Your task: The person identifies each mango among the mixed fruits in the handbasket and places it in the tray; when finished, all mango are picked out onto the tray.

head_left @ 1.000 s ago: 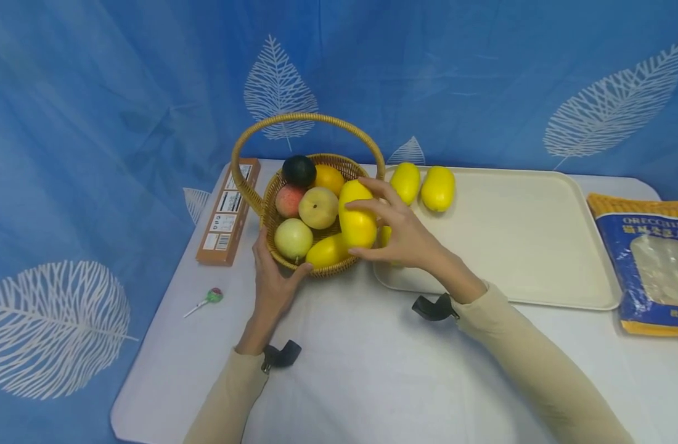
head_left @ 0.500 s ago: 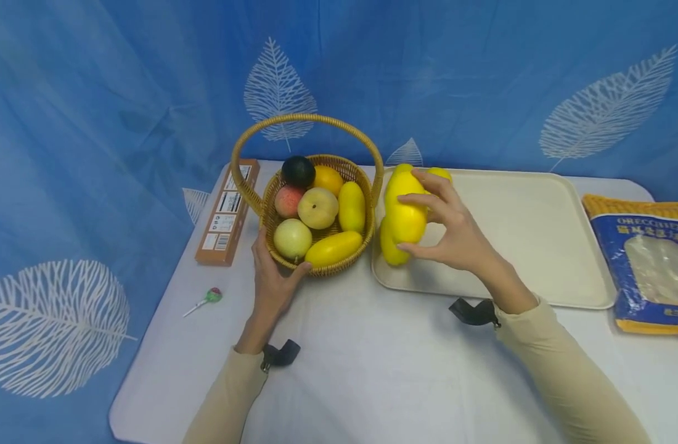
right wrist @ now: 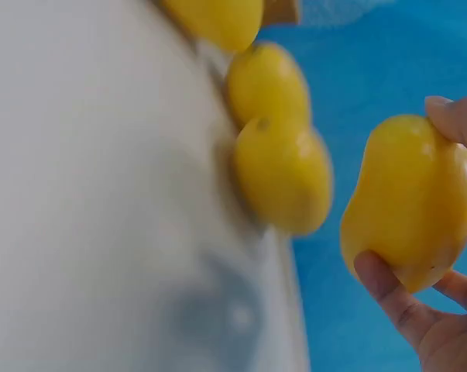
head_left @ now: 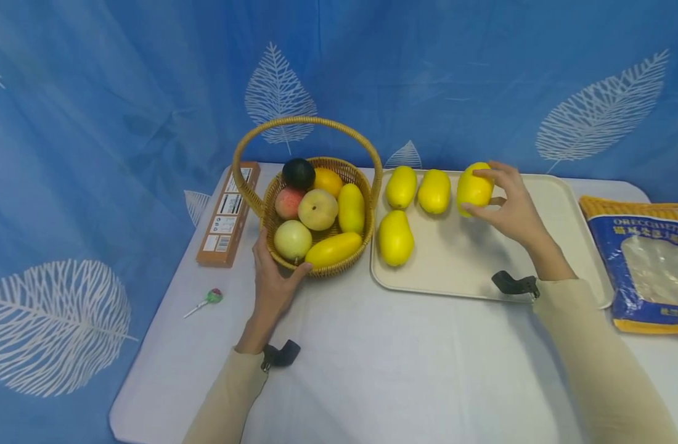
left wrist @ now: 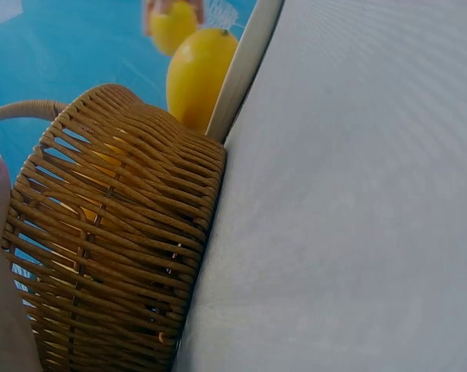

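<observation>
My right hand (head_left: 511,206) pinches a yellow mango (head_left: 475,188) between thumb and fingers above the tray; its shadow falls on the tray below in the right wrist view. Three more mangoes lie on the cream tray (head_left: 539,259), among them a front one (head_left: 396,239). My left hand (head_left: 275,277) holds the near left side of a wicker basket (head_left: 339,269), its thumb at the rim. In the basket are a pale peach (head_left: 318,209), a pinkish peach (head_left: 288,202), a round pale-green fruit (head_left: 293,239), a dark green fruit (head_left: 298,174), an orange fruit (head_left: 328,181) and two long yellow fruits (head_left: 334,249).
An arched handle (head_left: 307,119) rises over the basket. Left of it lies a flat brown box (head_left: 228,216), with a lollipop (head_left: 208,300) nearer the front. A blue and yellow bag (head_left: 649,265) lies right of the tray. A blue leaf-patterned cloth (head_left: 455,80) hangs behind the table.
My right hand has carried the mango from over the basket rightward, past the other mangoes, to above the tray's back middle. My left hand has stayed at the basket.
</observation>
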`<state>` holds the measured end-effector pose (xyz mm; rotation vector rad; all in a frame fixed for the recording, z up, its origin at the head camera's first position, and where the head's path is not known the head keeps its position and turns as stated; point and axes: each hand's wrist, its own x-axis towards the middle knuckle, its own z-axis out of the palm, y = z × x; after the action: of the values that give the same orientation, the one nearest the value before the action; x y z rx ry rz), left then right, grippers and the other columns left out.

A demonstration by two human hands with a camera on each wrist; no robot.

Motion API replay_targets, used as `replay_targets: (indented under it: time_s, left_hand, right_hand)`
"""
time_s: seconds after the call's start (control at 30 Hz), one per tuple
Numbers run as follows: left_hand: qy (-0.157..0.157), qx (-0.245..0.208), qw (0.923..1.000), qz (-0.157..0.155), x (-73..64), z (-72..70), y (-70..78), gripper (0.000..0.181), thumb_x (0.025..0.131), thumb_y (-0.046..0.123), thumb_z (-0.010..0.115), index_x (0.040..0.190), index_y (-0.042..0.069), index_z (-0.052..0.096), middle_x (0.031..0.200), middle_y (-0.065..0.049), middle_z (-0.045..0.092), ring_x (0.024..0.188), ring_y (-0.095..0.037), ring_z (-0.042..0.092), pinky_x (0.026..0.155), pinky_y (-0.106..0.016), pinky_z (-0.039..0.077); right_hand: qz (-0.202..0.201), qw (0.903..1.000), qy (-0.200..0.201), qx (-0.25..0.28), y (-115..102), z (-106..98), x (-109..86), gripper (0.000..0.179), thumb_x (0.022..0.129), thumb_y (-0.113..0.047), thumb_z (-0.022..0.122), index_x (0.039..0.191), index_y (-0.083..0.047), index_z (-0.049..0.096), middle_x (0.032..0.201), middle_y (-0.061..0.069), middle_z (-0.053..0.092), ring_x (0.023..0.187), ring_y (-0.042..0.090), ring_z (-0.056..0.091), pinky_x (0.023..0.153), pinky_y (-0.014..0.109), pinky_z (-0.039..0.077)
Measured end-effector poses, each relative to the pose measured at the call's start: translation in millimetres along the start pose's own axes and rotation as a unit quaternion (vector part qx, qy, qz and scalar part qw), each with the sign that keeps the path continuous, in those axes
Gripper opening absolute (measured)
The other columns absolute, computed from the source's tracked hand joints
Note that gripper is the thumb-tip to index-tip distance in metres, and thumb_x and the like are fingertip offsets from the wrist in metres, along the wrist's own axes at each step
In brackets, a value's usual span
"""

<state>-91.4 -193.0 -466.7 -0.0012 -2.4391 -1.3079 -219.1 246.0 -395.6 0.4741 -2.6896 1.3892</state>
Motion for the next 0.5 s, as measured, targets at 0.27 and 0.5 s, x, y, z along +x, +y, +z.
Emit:
replay_targets:
  time_s: [0.27,0.5]
  left_hand:
    - [-0.001,-0.005,1.0,0.001,-0.8,0.9,-2.2,0.117,0.077,0.073,0.064,0.156,0.007,0.008,0.158,-0.018,0.02,0.146,-0.031,0.022,0.118,-0.056,0.021]
    - [0.001,-0.006,0.9999,0.009,-0.2,1.9,-3.6,0.118,0.077,0.075,0.062,0.156,0.007,0.008,0.157,-0.018,0.02,0.146,-0.031,0.023,0.117,-0.056,0.022]
  right_hand:
    - [0.076,0.9944,-0.069,-0.029,33.5,-1.0,7.8,0.068,0.084,-0.025,0.079,0.141,-0.006,0.048,0.158,0.019,0.018,0.137,0.049,0.032,0.081,0.007,0.048]
    - [0.086,0.9926,-0.084,-0.012,43.1,-1.2,15.0,0.07,0.085,-0.023,0.077,0.143,-0.005,0.043,0.158,0.022,0.014,0.138,0.054,0.028,0.086,0.01,0.049]
